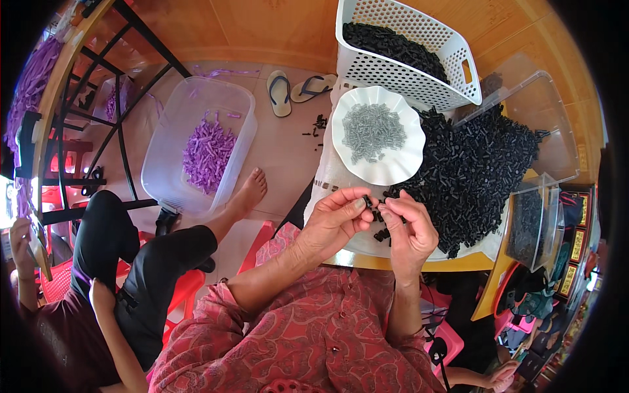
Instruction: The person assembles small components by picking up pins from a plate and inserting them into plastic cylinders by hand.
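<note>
My left hand (335,217) pinches a small black plastic piece (367,201) between thumb and forefinger, above the table's near edge. Just to its right, my right hand (413,230) has thumb and fingertips pressed together; whatever they hold is too small to make out. Beyond both hands stands a white wavy-rimmed plate (407,165) bearing a heap of small see-through pieces (373,131). A wide pile of short black pieces (472,177) spreads over the white cloth to the right, with several loose ones beside my right fingertips.
A white perforated basket (419,82) of black pieces stands at the back. Transparent bins (534,219) flank the pile. On the floor at left are a translucent tub (232,98) with purple strips (208,154) and flip-flops (279,92). Another person's bent legs (164,262) are at lower left.
</note>
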### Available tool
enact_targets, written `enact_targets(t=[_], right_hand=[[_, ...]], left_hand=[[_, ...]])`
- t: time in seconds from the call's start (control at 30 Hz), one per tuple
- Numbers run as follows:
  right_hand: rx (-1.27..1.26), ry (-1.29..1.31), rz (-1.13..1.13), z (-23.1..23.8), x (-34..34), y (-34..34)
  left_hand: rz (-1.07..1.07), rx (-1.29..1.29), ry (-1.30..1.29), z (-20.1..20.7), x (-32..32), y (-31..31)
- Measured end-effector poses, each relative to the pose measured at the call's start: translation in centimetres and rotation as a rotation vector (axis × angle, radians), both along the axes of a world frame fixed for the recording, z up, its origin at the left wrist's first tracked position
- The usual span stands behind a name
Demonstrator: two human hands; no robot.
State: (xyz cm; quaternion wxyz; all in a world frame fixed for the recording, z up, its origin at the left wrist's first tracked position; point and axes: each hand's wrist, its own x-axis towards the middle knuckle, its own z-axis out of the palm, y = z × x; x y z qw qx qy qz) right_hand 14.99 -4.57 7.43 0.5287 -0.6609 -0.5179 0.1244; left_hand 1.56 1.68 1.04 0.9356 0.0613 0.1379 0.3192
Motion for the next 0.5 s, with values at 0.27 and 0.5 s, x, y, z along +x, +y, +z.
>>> enact_targets(t=[0.27,0.5], right_hand=[[-0.008,0.043,0.018,-0.36,-0.89,-0.10],[-0.010,0.038,0.006,-0.60,-1.20,0.40]], left_hand=[[0.021,-0.011,0.012,0.36,0.10,-0.10],[0.019,-0.018,0.035,0.23,0.08,-0.32]])
